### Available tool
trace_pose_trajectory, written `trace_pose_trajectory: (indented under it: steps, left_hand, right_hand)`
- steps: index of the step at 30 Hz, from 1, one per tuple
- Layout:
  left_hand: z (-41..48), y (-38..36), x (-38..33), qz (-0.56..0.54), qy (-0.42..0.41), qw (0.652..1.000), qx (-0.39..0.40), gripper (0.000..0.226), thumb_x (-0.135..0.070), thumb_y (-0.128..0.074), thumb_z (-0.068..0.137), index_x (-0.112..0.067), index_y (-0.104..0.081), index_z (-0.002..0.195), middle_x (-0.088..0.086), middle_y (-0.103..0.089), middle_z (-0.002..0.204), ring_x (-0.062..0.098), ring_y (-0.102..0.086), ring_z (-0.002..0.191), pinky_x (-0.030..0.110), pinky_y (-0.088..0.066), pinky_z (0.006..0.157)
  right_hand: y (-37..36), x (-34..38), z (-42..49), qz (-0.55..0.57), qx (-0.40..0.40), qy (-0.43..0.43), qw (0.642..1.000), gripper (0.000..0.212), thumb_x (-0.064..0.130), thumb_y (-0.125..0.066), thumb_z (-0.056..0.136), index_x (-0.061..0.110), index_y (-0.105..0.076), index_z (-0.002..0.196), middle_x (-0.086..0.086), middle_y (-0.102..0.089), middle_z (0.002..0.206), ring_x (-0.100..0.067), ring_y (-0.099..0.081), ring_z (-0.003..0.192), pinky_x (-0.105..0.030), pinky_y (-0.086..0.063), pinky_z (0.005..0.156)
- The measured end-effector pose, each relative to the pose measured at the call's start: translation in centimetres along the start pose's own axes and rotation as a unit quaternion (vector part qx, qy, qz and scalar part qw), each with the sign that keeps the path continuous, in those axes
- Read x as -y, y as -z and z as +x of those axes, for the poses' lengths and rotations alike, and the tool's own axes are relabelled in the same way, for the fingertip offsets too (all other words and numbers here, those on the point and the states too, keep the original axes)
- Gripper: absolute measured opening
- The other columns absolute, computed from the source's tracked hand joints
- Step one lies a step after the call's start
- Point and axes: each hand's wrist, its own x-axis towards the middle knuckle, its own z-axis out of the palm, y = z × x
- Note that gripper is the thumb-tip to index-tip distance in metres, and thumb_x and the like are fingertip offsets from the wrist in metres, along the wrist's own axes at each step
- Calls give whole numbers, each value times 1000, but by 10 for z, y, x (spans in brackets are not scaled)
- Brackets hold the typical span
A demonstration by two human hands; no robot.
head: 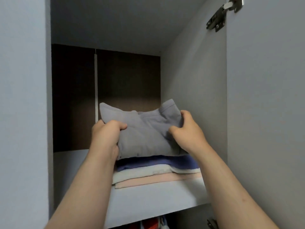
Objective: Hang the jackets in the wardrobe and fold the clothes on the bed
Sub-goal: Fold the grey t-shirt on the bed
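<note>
A folded grey garment (145, 134) lies on top of a stack of folded clothes on the upper wardrobe shelf (148, 200). Under it are a blue piece (158, 161), a white piece (142, 173) and a pink piece (156, 180). My left hand (105, 134) grips the grey garment's left edge, thumb on top. My right hand (188, 129) grips its right side, fingers curled into the cloth. The garment's far end is tilted up off the stack.
The shelf sits inside a grey wardrobe compartment with a dark brown back panel (125, 80). The open door (267, 113) with metal hinges (221, 14) stands at the right. Coloured clothes (153, 223) show below the shelf. Bare shelf lies left of the stack.
</note>
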Motion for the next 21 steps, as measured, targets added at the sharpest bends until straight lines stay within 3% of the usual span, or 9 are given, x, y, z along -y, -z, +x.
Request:
trace_pose_trajectory:
  steps: [2,3,6,8,10,13,17,19,21]
  left_hand:
    - [26,-14,-6,14,12,1000,-11,45,-4,-74,65,-16,-63,106,13,-71,95,35,-71,78,50,-60,63]
    - [38,-20,-9,29,18,999,-15,40,-4,-73,70,-13,-63,108,14,-71,93,35,-71,76,49,-60,63]
    - [59,-33,-8,76,33,996,-14,37,-5,-71,78,-5,-62,114,18,-69,92,37,-69,77,51,-59,74]
    - [63,-33,6,135,40,990,-22,38,-5,-73,80,-3,-60,116,17,-66,90,34,-66,76,41,-58,66]
    - [65,-25,25,212,61,975,-20,40,-6,-73,83,0,-59,119,17,-65,92,29,-61,71,30,-48,54]
    - [63,-17,38,299,82,951,-2,37,-13,-73,86,3,-61,117,15,-63,86,26,-60,69,26,-46,51]
    - [58,-13,30,353,97,928,69,37,-27,-78,79,-7,-64,107,13,-69,93,28,-69,80,33,-56,64]
    - [54,-17,26,405,74,907,92,41,-22,-77,78,-9,-63,114,12,-68,95,26,-68,81,31,-55,62]
    - [57,-24,23,448,19,891,63,45,-9,-73,79,-6,-58,122,14,-65,102,29,-65,88,36,-58,72]
  right_hand:
    - [-9,-2,18,-26,80,25,996,81,31,-58,71,50,-22,142,16,-40,116,-13,-48,100,-27,-40,79]
    - [-14,-5,28,-48,97,40,993,84,27,-58,74,48,-20,146,9,-38,122,-16,-47,106,-28,-39,84]
    - [-30,-20,49,-91,63,65,992,63,8,-55,81,29,-46,140,-10,-44,129,-32,-53,115,-28,-41,90]
    - [-45,-31,52,-116,58,43,991,54,4,-54,82,18,-56,133,-16,-49,129,-37,-55,115,-32,-44,96]
    - [-60,-44,51,-153,116,-4,981,47,7,-55,83,14,-61,129,-17,-56,130,-35,-57,116,-34,-47,100]
    - [-66,-55,53,-196,202,-77,957,39,16,-53,88,15,-64,125,-10,-64,129,-29,-60,116,-33,-49,96]
    - [-64,-65,62,-188,198,-97,957,32,20,-54,88,13,-69,115,-10,-69,120,-29,-64,106,-33,-52,89]
    - [-67,-67,63,-189,188,-85,960,31,17,-56,88,12,-69,116,-11,-69,120,-29,-64,108,-35,-52,92]
    - [-68,-66,65,-182,147,-53,971,34,12,-57,86,12,-68,118,-11,-68,122,-30,-63,112,-37,-51,95]
